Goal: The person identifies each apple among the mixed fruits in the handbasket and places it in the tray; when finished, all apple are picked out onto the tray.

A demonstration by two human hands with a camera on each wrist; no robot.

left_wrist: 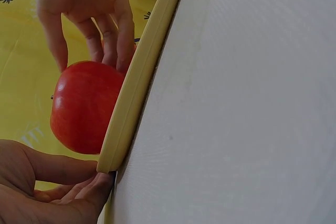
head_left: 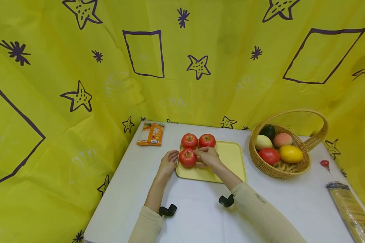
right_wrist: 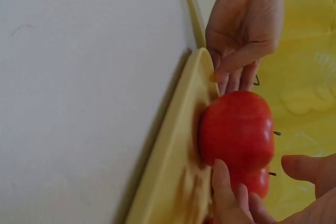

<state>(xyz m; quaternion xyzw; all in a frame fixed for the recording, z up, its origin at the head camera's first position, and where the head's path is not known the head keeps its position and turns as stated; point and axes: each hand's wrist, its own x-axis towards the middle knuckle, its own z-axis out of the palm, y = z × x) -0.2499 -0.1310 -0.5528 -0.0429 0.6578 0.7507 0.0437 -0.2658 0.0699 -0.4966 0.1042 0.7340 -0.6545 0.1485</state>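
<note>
Three red apples are grouped on the left part of a yellow tray: a front apple, a back left apple and a back right apple. With thumb and fingers, my left hand pinches the tray's left rim, as the left wrist view shows. My right hand reaches over the tray, its fingers spread beside the front apple. In the right wrist view an index fingertip touches that apple, while the thumb stays apart from it.
A wicker basket with several fruits, among them a yellow lemon, stands right of the tray. An orange snack packet lies back left. At the right are a red lollipop and a long clear package. Yellow cloth hangs behind.
</note>
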